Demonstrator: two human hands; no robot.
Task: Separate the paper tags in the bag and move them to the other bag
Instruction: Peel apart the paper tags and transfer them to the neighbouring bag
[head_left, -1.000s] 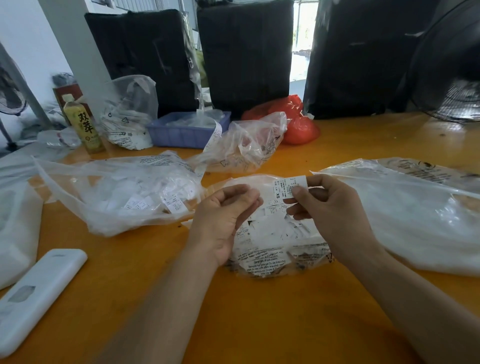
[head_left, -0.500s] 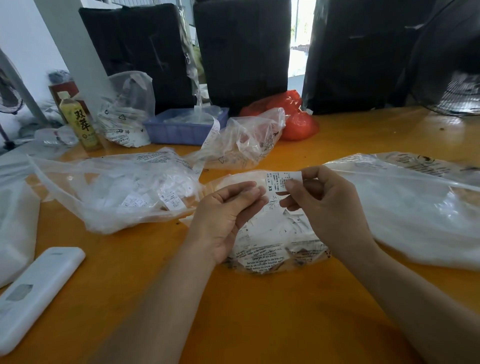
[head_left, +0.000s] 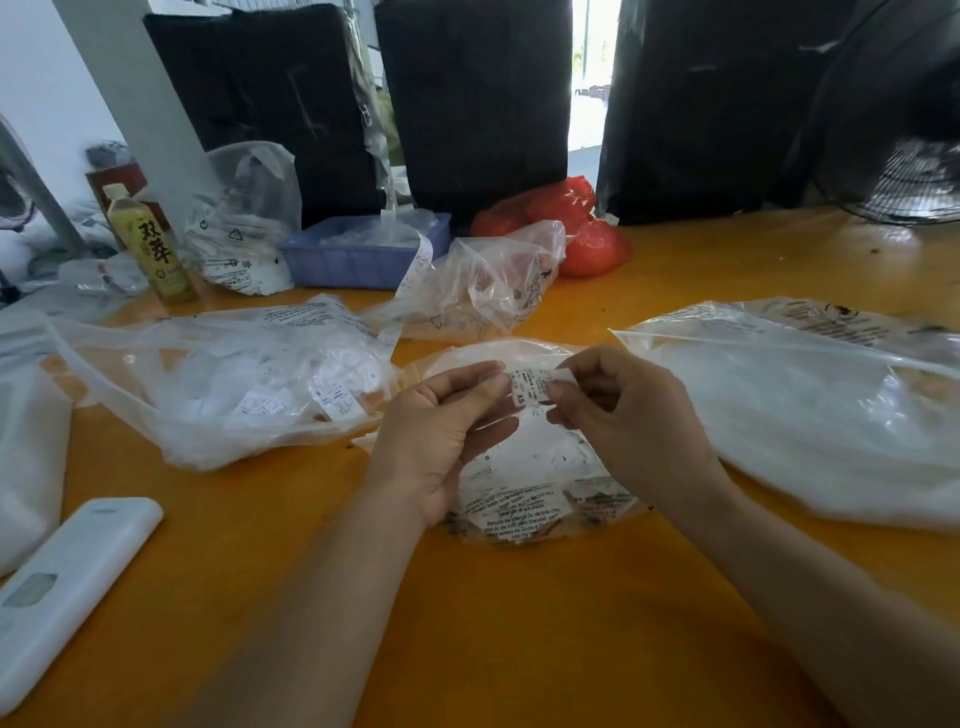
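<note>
At frame centre, above the printed bag (head_left: 524, 499), right hand (head_left: 628, 415) and left hand (head_left: 441, 431) pinch a paper tag (head_left: 530, 387) at opposite ends with fingertips; it looks light, thin, tearable, best gripped at edges.

Green tea bottle (head_left: 149, 244), blue tray (head_left: 358, 257), red bag (head_left: 566, 226), white remote (head_left: 62, 587), orange table (head_left: 519, 623).

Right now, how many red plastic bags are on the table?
2: one red bag at the far edge by the black bundles, another red bag in front of it, touching. More could be hidden behind.
</note>
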